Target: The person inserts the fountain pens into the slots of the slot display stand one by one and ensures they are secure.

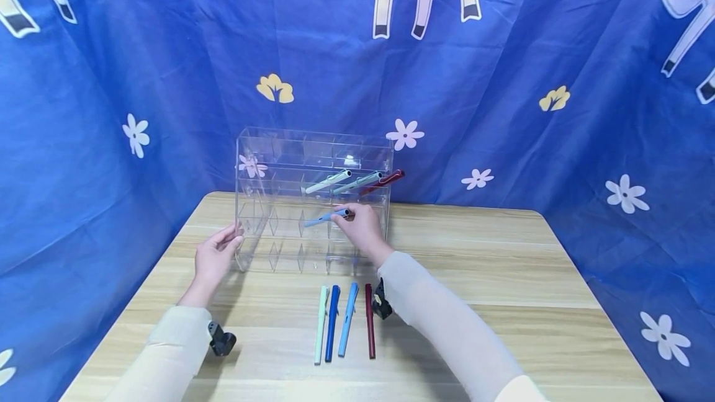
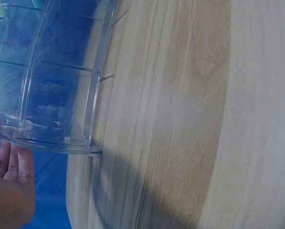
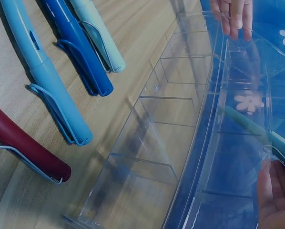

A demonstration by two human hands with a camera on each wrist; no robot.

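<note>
A clear acrylic pen rack (image 1: 241,203) with tiered compartments stands at the back of the table. My left hand (image 1: 215,257) grips its left side edge, thumb in front and fingers behind in the left wrist view. My right hand (image 1: 364,228) pinches a light blue pen (image 1: 319,220) near its capped end. That pen slants into a middle tier, its far end behind clear plastic in the right wrist view. One tier higher lean a pale mint pen (image 1: 326,182), a blue-green pen (image 1: 356,183) and a dark red pen (image 1: 384,181).
In front of the rack lie a mint pen (image 1: 321,327), a dark blue pen (image 1: 332,326), a blue pen (image 1: 347,321) and a maroon pen (image 1: 370,322), side by side on the wooden table (image 1: 475,265). A blue patterned curtain (image 1: 475,110) hangs behind.
</note>
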